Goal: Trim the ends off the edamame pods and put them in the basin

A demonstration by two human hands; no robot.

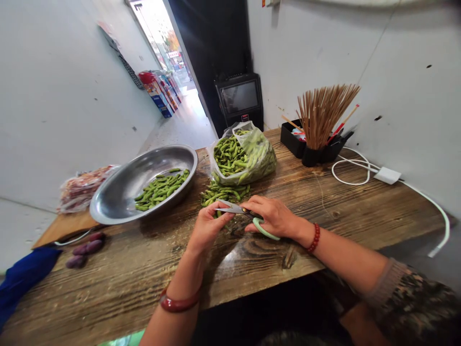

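My right hand (271, 215) grips a pair of scissors (264, 228) with pale green handles, blades pointing left and slightly apart. The blade tips reach the fingers of my left hand (211, 222), which pinch a green edamame pod, mostly hidden by fingers and blades. Just beyond my hands lies a loose pile of edamame pods (225, 192) on the wooden table (144, 269). Behind that pile stands an open clear plastic bag (264, 154) full of pods. To the left, a wide metal basin (118, 192) holds trimmed-looking pods (162, 190) along its near right side.
Several dark reddish-purple oval things (86, 250) lie at the left, near a blue cloth (27, 276) and a plastic-wrapped bundle (84, 187). At the right are a holder of wooden sticks (319, 120), a black box (291, 139) and a white cable (428, 199).
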